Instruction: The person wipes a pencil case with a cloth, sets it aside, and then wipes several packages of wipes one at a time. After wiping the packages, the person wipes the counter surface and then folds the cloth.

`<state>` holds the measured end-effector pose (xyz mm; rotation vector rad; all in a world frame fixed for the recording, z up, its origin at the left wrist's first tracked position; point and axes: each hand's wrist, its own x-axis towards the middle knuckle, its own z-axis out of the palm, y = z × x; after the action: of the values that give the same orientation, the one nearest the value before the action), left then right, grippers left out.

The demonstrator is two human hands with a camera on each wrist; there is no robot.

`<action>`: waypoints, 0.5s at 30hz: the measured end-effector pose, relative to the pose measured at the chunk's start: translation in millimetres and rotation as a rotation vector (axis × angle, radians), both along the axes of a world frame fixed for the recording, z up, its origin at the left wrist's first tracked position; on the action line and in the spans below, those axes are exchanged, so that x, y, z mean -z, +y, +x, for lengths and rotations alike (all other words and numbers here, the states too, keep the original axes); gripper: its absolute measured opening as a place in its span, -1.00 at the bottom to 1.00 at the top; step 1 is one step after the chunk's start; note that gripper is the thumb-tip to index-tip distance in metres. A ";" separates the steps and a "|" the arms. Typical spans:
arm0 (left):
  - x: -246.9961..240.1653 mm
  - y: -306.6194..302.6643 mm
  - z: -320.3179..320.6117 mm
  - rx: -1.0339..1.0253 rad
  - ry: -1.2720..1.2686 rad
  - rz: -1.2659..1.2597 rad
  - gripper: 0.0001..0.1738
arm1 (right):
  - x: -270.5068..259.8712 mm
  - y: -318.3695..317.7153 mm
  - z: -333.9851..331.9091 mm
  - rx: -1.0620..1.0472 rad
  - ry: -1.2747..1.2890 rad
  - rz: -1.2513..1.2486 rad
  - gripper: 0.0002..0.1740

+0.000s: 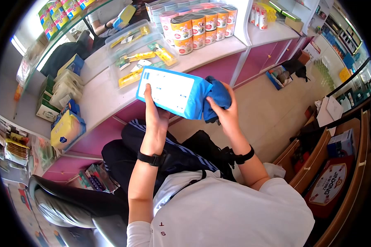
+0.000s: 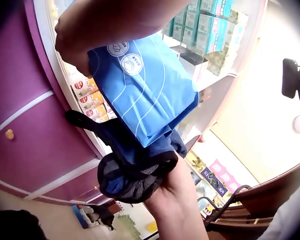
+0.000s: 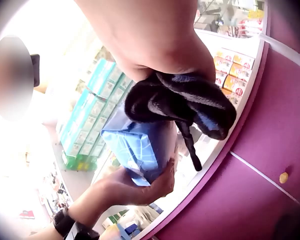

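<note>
So the biggest thing around is the white counter (image 1: 95, 108) with its pink-purple doors. On the right there are open wooden drawers (image 1: 357, 183), and one of them has a dark red lettered box (image 1: 329, 187) and a blue-and-white box (image 1: 341, 144) sitting in it. On the counter, a clear plastic tray (image 1: 113, 70) has a jumble of yellow packets (image 1: 165, 57) in it, right beside a stack of orange-labelled cylinders (image 1: 204, 31). There's also a blue floor box (image 1: 273, 81) full of bits, too small to make out.

Main item is a blue package (image 1: 169, 90) with a white panel, up in the air between both hands by the counter's front edge. Can't tell what's inside. The left hand (image 1: 154, 113) has it pretty snugly, thumb on the panel, fingers wrapped underneath. The right hand (image 1: 226, 113) grips a bunched dark blue cloth (image 1: 221, 94) at the package's end; can't tell if it goes around that end or just touches it.
</note>
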<state>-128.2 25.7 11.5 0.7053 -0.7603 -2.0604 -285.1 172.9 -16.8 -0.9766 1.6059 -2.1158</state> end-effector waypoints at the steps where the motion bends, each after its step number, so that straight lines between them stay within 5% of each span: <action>1: 0.2 -1.2 0.6 -0.013 -0.013 -0.019 -0.13 | -0.9 0.7 -3.6 -0.004 0.002 0.002 -0.33; 5: -3.3 1.0 3.9 -0.051 -0.019 -0.076 -0.15 | -19.9 9.0 -10.7 0.209 0.086 -0.076 -0.38; 7: -2.2 -0.8 5.1 -0.055 -0.045 -0.063 -0.18 | -41.3 20.6 -9.2 0.126 0.655 -0.157 -0.38; 11: -6.1 6.0 2.6 -0.037 -0.049 -0.045 -0.26 | -63.8 19.4 13.2 -0.017 1.120 0.028 -0.45; 15: -18.6 6.0 6.4 -0.071 -0.064 -0.074 -0.27 | -47.6 13.9 11.8 -0.044 1.012 0.006 -0.48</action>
<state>-121.7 31.8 30.1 0.7495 -0.8316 -1.9433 -273.3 186.8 30.7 -2.2729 1.9083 -1.6200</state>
